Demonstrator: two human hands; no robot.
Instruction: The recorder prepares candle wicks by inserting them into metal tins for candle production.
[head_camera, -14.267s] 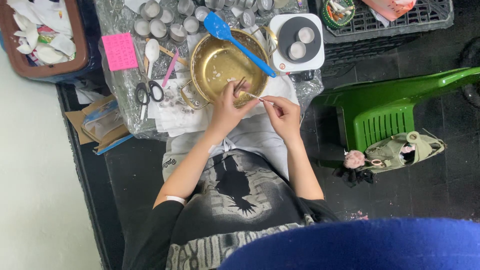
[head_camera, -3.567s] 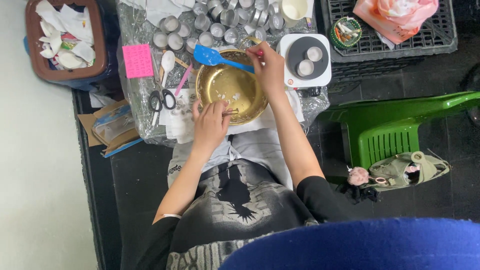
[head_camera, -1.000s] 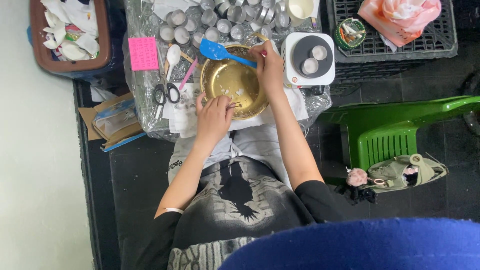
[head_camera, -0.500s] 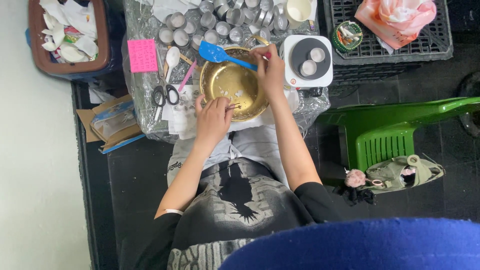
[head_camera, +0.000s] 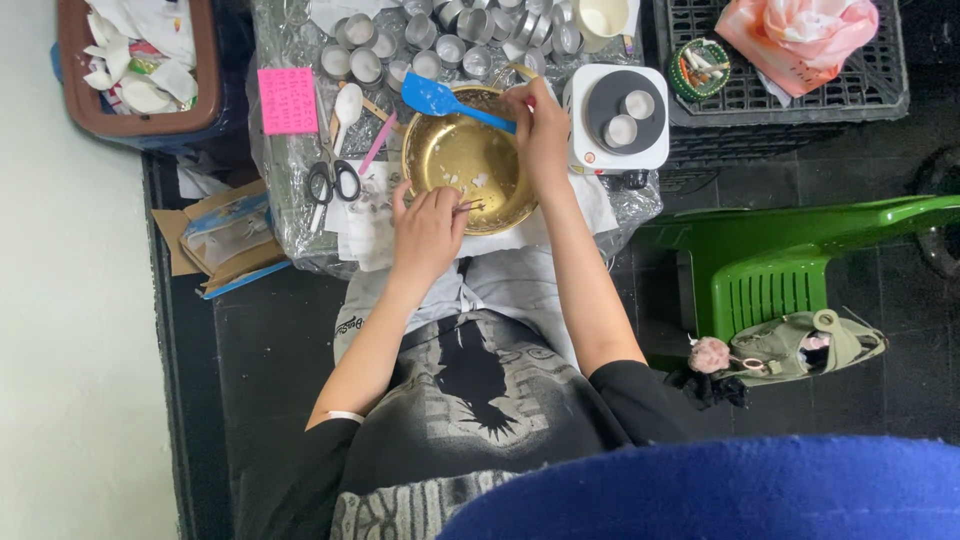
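A gold metal bowl (head_camera: 455, 150) with a few white bits in it stands on the foil-covered table. My left hand (head_camera: 428, 228) is at the bowl's near rim and pinches a thin metal piece (head_camera: 468, 207) that points into the bowl. My right hand (head_camera: 541, 125) is closed over the bowl's far right rim. A blue spatula (head_camera: 438, 98) lies across the bowl, and its handle ends under that hand.
Several small metal cups (head_camera: 440, 45) stand behind the bowl. Scissors (head_camera: 328, 180), a white spoon (head_camera: 347, 102) and a pink note (head_camera: 287, 100) lie to the left. A white hotplate (head_camera: 618, 118) holds two cups on the right. Further right are a black crate (head_camera: 790, 95) and a green stool (head_camera: 790, 270).
Both hands stay at the bowl. My left hand has shifted slightly along the near rim with the thin metal piece. The spatula has not moved.
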